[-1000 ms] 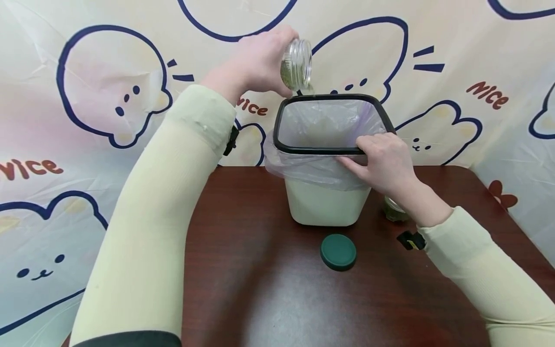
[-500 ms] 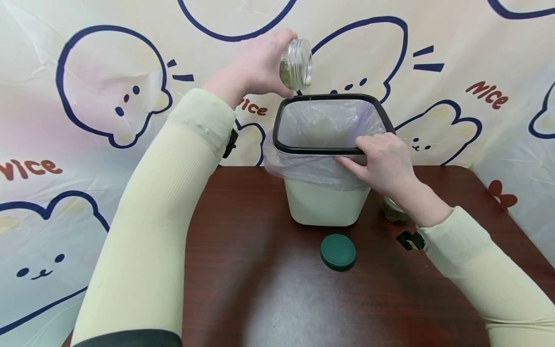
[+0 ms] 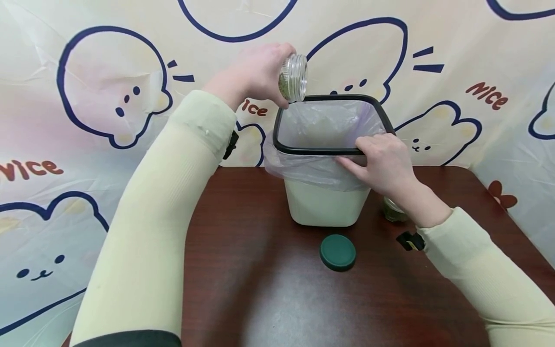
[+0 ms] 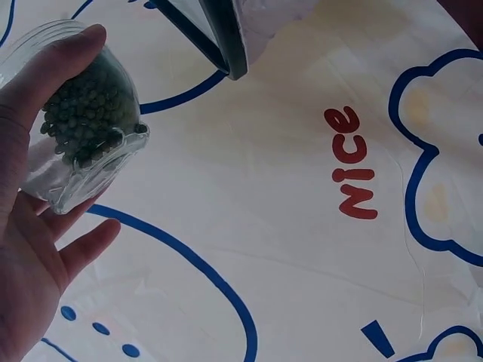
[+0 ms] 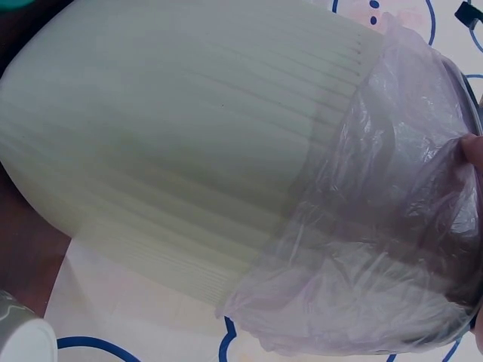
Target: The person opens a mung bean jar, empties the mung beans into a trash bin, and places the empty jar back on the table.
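Observation:
My left hand (image 3: 257, 72) grips a clear jar (image 3: 297, 78), tipped on its side just above the left back corner of a trash can (image 3: 327, 205). Small green beans (image 4: 89, 121) lie inside the jar in the left wrist view. My right hand (image 3: 386, 159) holds the can's black rim (image 3: 318, 151) at the front right, thumb beneath it and fingers over the top. A translucent bag (image 3: 312, 171) lines the can and folds down outside. The bottom of the can's inside is hidden.
A round green lid (image 3: 337, 252) lies on the dark wooden table (image 3: 243, 284) before the can. Another jar (image 3: 393, 211) stands right of the can, partly behind my right wrist. A patterned curtain (image 3: 130, 193) hangs behind.
My left hand has lowered the jar a little and shifted it slightly left. Greenish bits seen at its mouth a second ago no longer show there. My right hand has stayed put.

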A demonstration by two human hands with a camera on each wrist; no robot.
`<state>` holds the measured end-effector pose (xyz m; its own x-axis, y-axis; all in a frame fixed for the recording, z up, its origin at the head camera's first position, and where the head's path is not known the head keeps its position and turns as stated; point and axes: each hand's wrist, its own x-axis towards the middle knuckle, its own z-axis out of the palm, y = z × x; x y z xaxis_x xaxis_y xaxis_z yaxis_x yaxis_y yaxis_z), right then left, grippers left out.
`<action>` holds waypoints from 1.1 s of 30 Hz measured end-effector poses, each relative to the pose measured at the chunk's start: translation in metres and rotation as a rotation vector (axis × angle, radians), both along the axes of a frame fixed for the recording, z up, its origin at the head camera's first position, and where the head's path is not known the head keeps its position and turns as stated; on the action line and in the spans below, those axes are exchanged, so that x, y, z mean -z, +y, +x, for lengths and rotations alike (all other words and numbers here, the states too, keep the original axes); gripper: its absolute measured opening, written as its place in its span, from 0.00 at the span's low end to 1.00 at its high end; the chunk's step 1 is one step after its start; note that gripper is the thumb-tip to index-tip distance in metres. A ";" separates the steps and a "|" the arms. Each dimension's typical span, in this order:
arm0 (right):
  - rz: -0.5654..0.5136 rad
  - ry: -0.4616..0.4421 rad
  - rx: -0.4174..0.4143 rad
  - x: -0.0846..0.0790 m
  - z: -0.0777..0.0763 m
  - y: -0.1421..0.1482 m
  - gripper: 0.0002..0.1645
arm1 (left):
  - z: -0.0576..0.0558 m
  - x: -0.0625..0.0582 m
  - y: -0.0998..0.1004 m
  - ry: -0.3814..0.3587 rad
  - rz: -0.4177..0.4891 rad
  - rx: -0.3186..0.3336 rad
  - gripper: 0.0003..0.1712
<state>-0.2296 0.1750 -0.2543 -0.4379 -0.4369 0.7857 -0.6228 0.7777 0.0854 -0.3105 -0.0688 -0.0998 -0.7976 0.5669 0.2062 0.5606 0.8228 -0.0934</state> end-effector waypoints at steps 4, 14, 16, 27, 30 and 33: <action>-0.001 0.015 -0.002 -0.001 0.000 0.001 0.26 | 0.000 -0.001 0.000 0.046 0.042 0.009 0.55; 0.002 0.014 -0.005 -0.001 -0.001 0.000 0.26 | -0.001 0.000 -0.002 -0.069 0.006 0.013 0.54; 0.001 0.015 -0.002 -0.001 -0.001 0.000 0.26 | -0.002 0.001 -0.003 -0.059 0.025 0.011 0.54; -0.005 0.019 -0.006 -0.003 0.000 0.001 0.26 | 0.000 -0.006 0.000 0.052 0.067 0.003 0.56; -0.006 0.021 -0.004 -0.002 0.000 0.001 0.27 | 0.001 -0.006 0.002 0.023 0.007 -0.007 0.56; -0.009 0.021 -0.007 -0.001 0.000 0.001 0.27 | 0.002 -0.005 0.002 -0.007 -0.037 -0.006 0.55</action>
